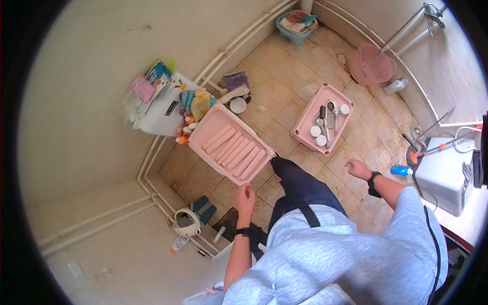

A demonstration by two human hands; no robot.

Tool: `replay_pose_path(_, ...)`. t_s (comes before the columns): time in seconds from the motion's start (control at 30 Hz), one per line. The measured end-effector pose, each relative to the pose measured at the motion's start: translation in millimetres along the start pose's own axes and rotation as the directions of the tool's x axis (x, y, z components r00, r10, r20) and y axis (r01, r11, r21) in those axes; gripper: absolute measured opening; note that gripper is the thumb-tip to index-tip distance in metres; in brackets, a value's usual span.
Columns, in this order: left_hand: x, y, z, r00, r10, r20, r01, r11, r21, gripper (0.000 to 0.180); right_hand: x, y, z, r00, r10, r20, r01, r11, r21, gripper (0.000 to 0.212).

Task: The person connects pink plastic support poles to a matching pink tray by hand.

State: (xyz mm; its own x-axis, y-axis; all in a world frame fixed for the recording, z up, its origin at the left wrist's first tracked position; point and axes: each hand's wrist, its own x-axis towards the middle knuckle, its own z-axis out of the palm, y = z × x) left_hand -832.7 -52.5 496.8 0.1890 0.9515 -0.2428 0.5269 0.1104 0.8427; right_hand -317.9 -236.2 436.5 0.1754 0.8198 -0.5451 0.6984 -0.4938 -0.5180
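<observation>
My left hand (245, 197) is curled beside the near corner of a pink plastic tray with a ribbed bottom (258, 175). I cannot tell whether its fingers touch the rim; nothing shows in them. Out to the right, my right hand (359, 169) hangs in the air with its fingers curled and nothing visible in it. Ahead of it on the floor stands a low pink plastic stand (307, 136). On that stand lie a shower head (333, 107), a dark brush (323, 112) and several white round containers (315, 131).
Colourful packets and gloves (201, 103) crowd a white surface (155, 114) at left. A blue-green tub (297, 34) and a pink basket (372, 66) stand farther back. At right are a white appliance (441, 178) and a blue bottle (401, 170). A white helmet-like object (187, 223) sits lower left.
</observation>
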Motion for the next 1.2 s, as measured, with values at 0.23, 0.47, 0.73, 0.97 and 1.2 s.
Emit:
replay_pose_path(0.23, -77, 26, 59, 1.0, 0.014, 0.002, -0.013, 0.992, -0.128, 0.017, -198, 99, 59, 0.954, 0.291, -0.078, -0.281, 0.953, 0.113, 0.029)
replay_pose_path(0.47, -133, 28, 103, 1.0, 0.024, 0.005, -0.023, 0.994, -0.108, 0.009, -218, 99, 57, 0.943, 0.305, -0.135, -0.281, 0.945, 0.168, 0.03)
replay_pose_path(0.73, -101, 68, 180, 0.902, -0.324, 0.284, 0.333, 0.943, 0.017, 0.051, -144, 107, -26, 0.883, 0.388, -0.266, -0.348, 0.919, 0.185, 0.029)
replay_pose_path(0.97, -31, 18, 328, 0.877, -0.255, 0.407, 0.111, 0.932, 0.345, 0.04, -28, 140, -37, 0.949, 0.315, 0.005, -0.299, 0.895, 0.332, 0.029)
replay_pose_path(1.2, 74, 5, 488, 0.901, -0.302, 0.311, 0.199, 0.925, 0.323, 0.073, 158, 194, 4, 0.978, 0.199, 0.063, -0.209, 0.927, 0.31, 0.027)
